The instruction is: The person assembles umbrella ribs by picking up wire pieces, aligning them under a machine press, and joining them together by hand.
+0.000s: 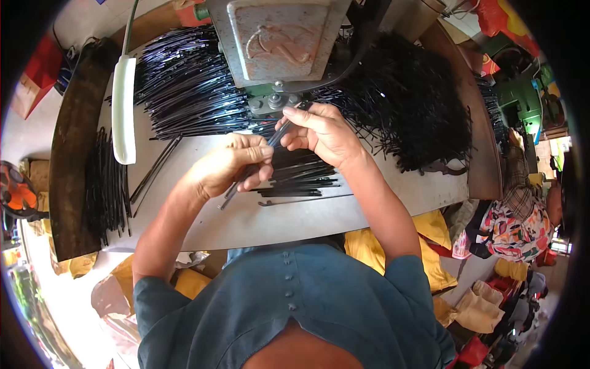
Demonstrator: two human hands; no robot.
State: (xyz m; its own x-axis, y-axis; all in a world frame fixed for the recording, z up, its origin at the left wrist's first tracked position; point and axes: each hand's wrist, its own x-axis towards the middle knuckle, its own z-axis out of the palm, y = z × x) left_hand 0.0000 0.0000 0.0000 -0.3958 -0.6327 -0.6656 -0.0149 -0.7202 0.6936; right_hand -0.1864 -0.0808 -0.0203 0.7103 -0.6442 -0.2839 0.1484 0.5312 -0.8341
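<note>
A small bundle of thin dark metal rods (278, 134) slants between my two hands in front of the machine. My left hand (236, 161) is closed round its lower part, thumb on top, and the rod ends stick out below the fist. My right hand (321, 132) pinches the upper end between thumb and fingers, its other fingers loosely curled. Just under my hands, a loose pile of similar rods (301, 175) lies on the pale tabletop (258, 224). One single rod (307, 200) with a hooked end rests nearer to me.
The grey-green machine (279, 40) with bolts stands directly ahead. Stacked rods (190, 92) lie to its left, and a tangled black heap (409, 104) to its right. A white lamp (124, 111) hangs at the left. More rods (107, 184) lie along the left rim. Another person (519, 227) sits at right.
</note>
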